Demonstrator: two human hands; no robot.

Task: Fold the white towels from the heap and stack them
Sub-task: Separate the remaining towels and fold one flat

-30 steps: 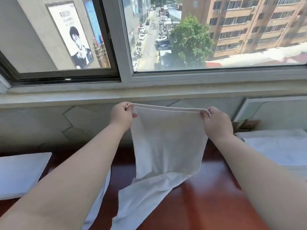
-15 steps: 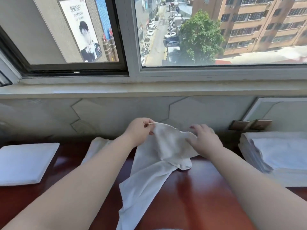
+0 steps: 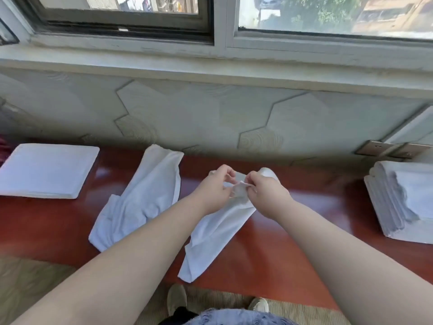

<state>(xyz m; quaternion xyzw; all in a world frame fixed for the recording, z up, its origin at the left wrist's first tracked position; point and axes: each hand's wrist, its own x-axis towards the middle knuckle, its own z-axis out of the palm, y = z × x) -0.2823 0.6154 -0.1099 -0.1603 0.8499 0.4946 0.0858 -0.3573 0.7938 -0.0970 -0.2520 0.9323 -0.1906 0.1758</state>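
A white towel (image 3: 210, 235) lies bunched and stretched along the red-brown table (image 3: 293, 242), its near end reaching the front edge. My left hand (image 3: 214, 191) and my right hand (image 3: 267, 193) sit close together at its far end, both pinching the cloth between fingers and thumb. A second crumpled white towel (image 3: 145, 195) lies to the left, apart from my hands. A flat folded white towel (image 3: 46, 170) rests at the far left. A tall stack of folded towels (image 3: 403, 202) stands at the right.
A wall with hexagon pattern (image 3: 210, 118) rises right behind the table, under a window sill (image 3: 210, 66). A wall socket plate (image 3: 393, 148) sits at the back right. Below the table's front edge are carpet and my shoes (image 3: 178, 299).
The towel I held spread up in the air has come down onto the table. My hands moved together and now pinch one end. The view has tilted downward.
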